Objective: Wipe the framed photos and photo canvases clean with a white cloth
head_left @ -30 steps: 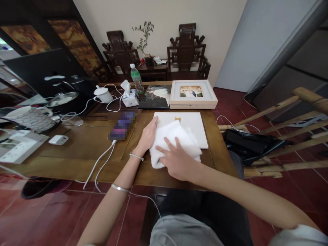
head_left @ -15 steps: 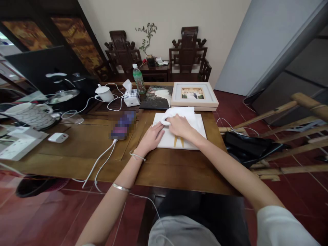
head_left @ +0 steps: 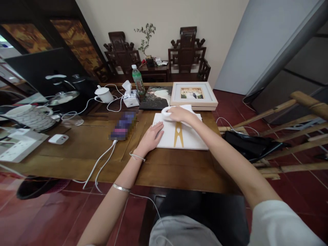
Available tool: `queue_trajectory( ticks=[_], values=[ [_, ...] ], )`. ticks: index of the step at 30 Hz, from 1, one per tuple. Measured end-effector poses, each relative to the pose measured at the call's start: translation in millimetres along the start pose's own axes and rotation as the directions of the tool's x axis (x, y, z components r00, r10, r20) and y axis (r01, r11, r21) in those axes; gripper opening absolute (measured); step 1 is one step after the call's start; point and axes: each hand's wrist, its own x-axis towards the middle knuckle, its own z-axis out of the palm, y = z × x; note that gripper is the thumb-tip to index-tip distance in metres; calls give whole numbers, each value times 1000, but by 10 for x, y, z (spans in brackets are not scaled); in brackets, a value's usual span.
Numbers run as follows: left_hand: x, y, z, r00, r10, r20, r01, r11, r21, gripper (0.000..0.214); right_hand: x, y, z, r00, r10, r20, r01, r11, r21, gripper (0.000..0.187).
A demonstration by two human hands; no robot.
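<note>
A flat white panel (head_left: 194, 139) lies near the table's right end, with a gold, clothespin-like shape (head_left: 178, 138) on its face. My left hand (head_left: 151, 137) rests flat over the panel's left edge, its fingers stretched out. Bunched in my right hand (head_left: 181, 114) is a white cloth (head_left: 166, 113), pressed on the upper part of the panel. The fingers of that hand curl into the cloth and are partly hidden by it. The cloth and my hand cover the upper end of the gold shape.
Behind the panel are a framed photo (head_left: 176, 102) and a dark picture (head_left: 153, 99). A green bottle (head_left: 138, 80), a tissue box (head_left: 131, 99) and a lidded white cup (head_left: 104, 95) stand further left. A phone (head_left: 123, 125) lies charging near a power strip (head_left: 22, 147).
My right hand has slid the cloth up and away across the panel, uncovering more of the gold shape. My left hand stays in place.
</note>
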Motion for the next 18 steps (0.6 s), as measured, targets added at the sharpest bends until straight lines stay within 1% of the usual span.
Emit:
queue_trajectory(
  ticks=[1, 3, 4, 6, 7, 9, 11, 14, 16, 18],
  values=[
    [-3, 1, 3, 1000, -5, 4, 5, 1000, -3, 42, -107, 128, -31, 1000, 8, -17, -8, 1000, 8, 36],
    [-8, 4, 9, 1000, -9, 5, 9, 1000, -9, 43, -344, 357, -50, 995, 95, -42, -96, 995, -23, 40],
    [-9, 3, 11, 1000, -11, 3, 11, 1000, -12, 43, -470, 444, -34, 990, 124, -74, -127, 992, -30, 43],
    [-6, -3, 18, 1000, -20, -3, 19, 999, -28, 42, -737, 530, 46, 986, 138, -94, -142, 989, -41, 50],
    [-3, -9, 22, 1000, -28, -5, 28, 999, -44, 42, -877, 525, 104, 987, 136, -91, -140, 989, -47, 53],
    [7, -25, 28, 999, -52, -10, 51, 995, -84, 42, -1175, 427, 230, 990, 118, -72, -123, 990, -73, 55],
    [16, -40, 32, 997, -72, -15, 70, 990, -120, 41, -1486, 250, 334, 997, 60, -41, -63, 992, -104, 52],
    [22, -44, 31, 997, -79, -18, 76, 988, -131, 41, -1900, -14, 405, 999, -3, 35, 5, 997, -82, 49],
    [18, -36, 30, 997, -76, -18, 73, 990, -122, 41, -2072, -104, 410, 998, -16, 62, 19, 998, -53, 49],
    [13, -26, 30, 997, -71, -20, 68, 991, -114, 41, -2121, -100, 406, 998, -25, 51, 26, 999, -29, 49]
  ],
)
